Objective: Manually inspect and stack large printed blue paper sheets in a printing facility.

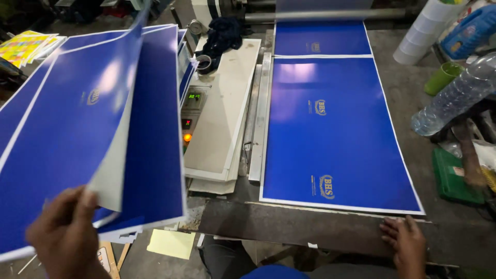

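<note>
My left hand [67, 232] grips the near edge of a stack of glossy blue printed sheets [77, 129] with white borders, lifting the top sheet so its pale underside shows. My right hand [408, 243] rests with fingers spread on the dark metal table edge [289, 227], just below the near corner of a large blue printed sheet [330, 134] lying flat on the machine bed. A second blue sheet [320, 39] lies behind it, coming out from under a metal roller [320, 15].
A control panel [192, 111] with a green display and an orange lamp sits between the stack and the bed, beside a cream board [222, 113]. A clear plastic bottle [454, 98], green cup [442, 77], white cone [423, 33] and green box [454, 175] crowd the right side.
</note>
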